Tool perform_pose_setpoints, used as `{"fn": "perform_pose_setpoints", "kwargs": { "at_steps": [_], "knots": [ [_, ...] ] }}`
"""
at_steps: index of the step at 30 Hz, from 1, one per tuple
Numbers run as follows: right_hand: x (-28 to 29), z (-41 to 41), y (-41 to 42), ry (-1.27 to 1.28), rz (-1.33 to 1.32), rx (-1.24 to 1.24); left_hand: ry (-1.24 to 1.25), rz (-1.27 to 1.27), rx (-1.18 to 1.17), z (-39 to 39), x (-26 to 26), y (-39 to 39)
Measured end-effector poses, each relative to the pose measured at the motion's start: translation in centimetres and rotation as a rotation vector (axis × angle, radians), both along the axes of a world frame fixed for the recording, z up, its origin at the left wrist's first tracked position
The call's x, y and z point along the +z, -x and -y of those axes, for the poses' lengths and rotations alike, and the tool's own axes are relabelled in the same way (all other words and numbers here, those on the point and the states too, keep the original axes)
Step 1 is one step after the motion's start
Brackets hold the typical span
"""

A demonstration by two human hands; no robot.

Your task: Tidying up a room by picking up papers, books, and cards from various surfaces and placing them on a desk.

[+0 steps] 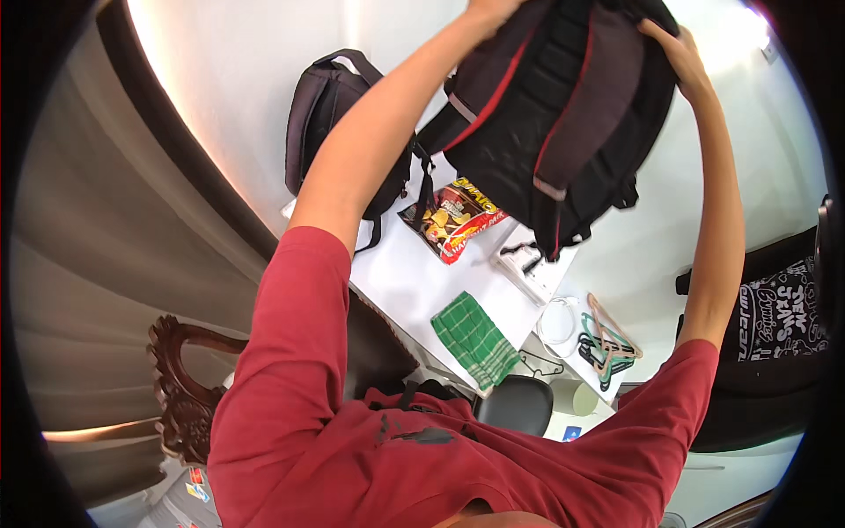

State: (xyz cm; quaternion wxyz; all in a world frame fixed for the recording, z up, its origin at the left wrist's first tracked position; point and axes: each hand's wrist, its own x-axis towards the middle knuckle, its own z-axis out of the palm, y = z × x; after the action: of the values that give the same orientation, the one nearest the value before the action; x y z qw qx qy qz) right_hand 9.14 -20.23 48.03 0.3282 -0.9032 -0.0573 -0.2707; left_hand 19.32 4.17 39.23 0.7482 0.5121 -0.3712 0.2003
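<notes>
Both my arms reach up and forward, holding a black and grey backpack with red piping (561, 99) above the white table (389, 280). My left hand (495, 8) is at its upper left side, partly cut off by the picture's top edge. On the upper right side, my right hand (680, 56) grips the bag with the thumb over its edge. A second dark backpack (317, 125) stands behind my left arm. Below the held bag lie a potato snack packet (445, 224) and a white box (528, 270) with black straps over it. A green checked cloth (475, 340) lies near the table's front edge.
Several clothes hangers (610, 343) and a coiled white cable (558, 323) lie on a white surface at the right. Nearer are a black chair seat (515, 404) and a pale green cylindrical container (575, 397). A carved wooden chair (188, 396) and a curtain (132, 244) flank the left side.
</notes>
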Motion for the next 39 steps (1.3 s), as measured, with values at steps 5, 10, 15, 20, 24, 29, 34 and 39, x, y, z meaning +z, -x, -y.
{"fn": "perform_pose_setpoints", "kwargs": {
  "at_steps": [5,10,15,20,24,29,34,39],
  "knots": [
    [-3.4,-3.3,-6.6,0.106,0.124,-0.015,-0.510,-0.049,0.506,-0.4,-1.6,-9.0],
    [-11.0,-1.3,-18.3,0.156,0.232,0.111,-0.699,0.138,1.119,-1.8,-7.0,-15.5],
    [-18.5,0.2,-22.4,0.109,0.305,0.137,-0.793,-0.093,0.855,0.1,-11.9,-18.8],
    [-23.0,0.6,-25.2,0.040,0.258,0.174,-0.812,-0.151,0.866,0.8,-15.6,-21.6],
    [-24.7,2.0,-26.7,0.025,0.195,0.147,-0.761,-0.226,0.794,2.0,-17.4,-23.5],
    [-24.1,3.4,-26.7,0.125,0.122,-0.010,-0.650,-0.228,0.733,3.9,-18.3,-26.2],
    [-25.5,1.9,-22.2,0.333,0.286,-0.386,-0.751,-0.308,0.692,5.8,-20.0,-27.2],
    [-37.4,-1.0,-11.7,-0.333,0.136,-0.487,-0.765,-0.336,0.847,6.0,-20.8,-26.2]
  ]
}}
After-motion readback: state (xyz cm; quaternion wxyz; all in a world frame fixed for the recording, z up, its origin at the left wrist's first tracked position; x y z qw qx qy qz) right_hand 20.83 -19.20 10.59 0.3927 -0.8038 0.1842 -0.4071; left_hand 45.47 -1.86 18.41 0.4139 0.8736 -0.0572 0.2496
